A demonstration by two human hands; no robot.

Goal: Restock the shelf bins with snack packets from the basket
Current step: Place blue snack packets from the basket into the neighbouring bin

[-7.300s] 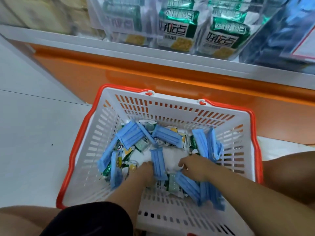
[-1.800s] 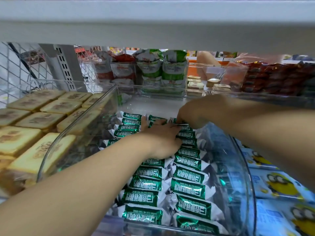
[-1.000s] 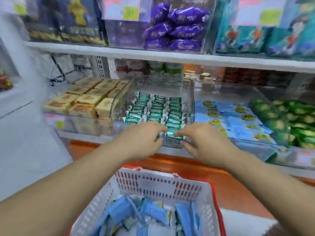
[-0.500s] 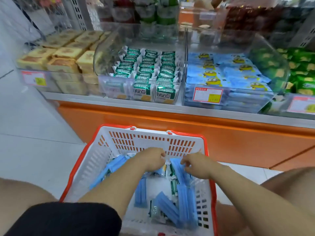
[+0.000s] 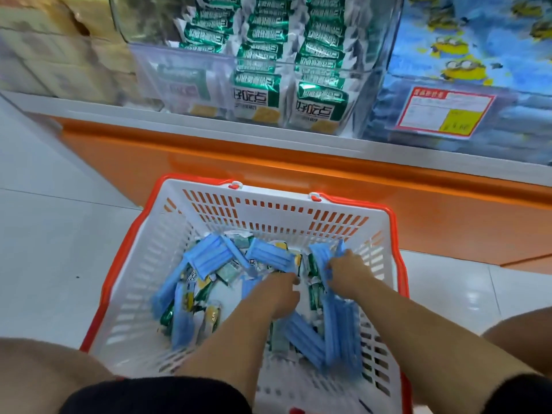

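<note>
Basket (image 5: 268, 210) on the floor (image 5: 59, 234), its far wall near the shelf's orange base (image 5: 268, 162). Both hands are inside it. Left hand (image 5: 280, 297): fingers curled down among snack packets (image 5: 194, 282); hold cannot be told. Right hand (image 5: 346, 273): fingers bent against blue packs (image 5: 325, 264) by the right wall; grip unclear, blurred. Open floor lies left of the basket. Clear bin (image 5: 149, 73) of green packets sits at the shelf edge above.
</note>
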